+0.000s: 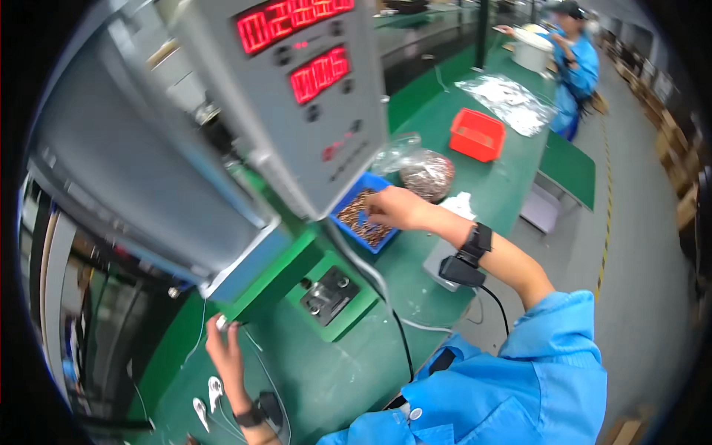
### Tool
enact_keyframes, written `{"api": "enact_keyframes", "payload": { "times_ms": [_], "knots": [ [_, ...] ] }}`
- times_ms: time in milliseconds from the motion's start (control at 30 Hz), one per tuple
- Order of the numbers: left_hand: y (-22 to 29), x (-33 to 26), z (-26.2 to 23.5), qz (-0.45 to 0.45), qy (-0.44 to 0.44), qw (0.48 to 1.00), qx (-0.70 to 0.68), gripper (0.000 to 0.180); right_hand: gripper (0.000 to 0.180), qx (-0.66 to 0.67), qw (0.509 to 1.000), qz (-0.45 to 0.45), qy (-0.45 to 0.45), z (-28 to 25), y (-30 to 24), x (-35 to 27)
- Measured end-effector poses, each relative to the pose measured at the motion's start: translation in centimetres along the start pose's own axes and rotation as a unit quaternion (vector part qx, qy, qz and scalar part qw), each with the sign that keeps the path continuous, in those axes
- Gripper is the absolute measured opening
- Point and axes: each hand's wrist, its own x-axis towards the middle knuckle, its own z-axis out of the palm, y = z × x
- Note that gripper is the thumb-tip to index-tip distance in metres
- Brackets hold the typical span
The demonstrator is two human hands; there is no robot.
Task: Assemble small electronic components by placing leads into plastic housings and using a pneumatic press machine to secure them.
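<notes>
My right hand (397, 208) reaches into a blue bin (377, 251) full of small copper-coloured parts (352, 211). Its fingers are pinched together at the parts, with a small blue spot by the fingertips; what they hold is too small to make out. On the left, beside the green machine base, my left hand (226, 348) pinches a small whitish piece (222, 323) between its fingertips. A dark metal fixture (328, 295) with round silver knobs sits on the green base (343, 327), between my two hands. Both wrists wear black straps.
A grey control box (297, 119) with red digits and a large grey machine body (141, 148) rise ahead. White cable ends (214, 389) lie at lower left. Beyond the bin are a bag of parts (427, 175), a red bin (477, 135) and clear plastic (512, 102). Another person (578, 63) works far right.
</notes>
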Motion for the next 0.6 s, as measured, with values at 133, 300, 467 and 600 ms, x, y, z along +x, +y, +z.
{"api": "enact_keyframes", "payload": {
  "times_ms": [133, 300, 467, 600],
  "knots": [
    [6.0, -3.7, -1.9, -0.077, 0.067, 0.876, -0.471, 0.047, 0.014, 0.081, 0.996, 0.008, 0.018, -0.1, -0.6, 0.3],
    [6.2, -8.7, -2.4, -0.204, -0.145, 0.655, -0.713, 0.047, 0.012, 0.144, 0.988, -0.025, 0.042, 1.3, -0.4, 1.3],
    [3.9, -11.8, 0.1, -0.350, -0.270, 0.779, -0.446, 0.045, 0.011, 0.107, 0.992, -0.026, 0.065, 1.4, -1.0, 1.1],
    [5.1, -10.7, 1.5, -0.347, -0.207, 0.840, -0.361, 0.044, 0.012, 0.106, 0.991, -0.027, 0.076, 0.5, -2.0, -0.1]
  ]
}}
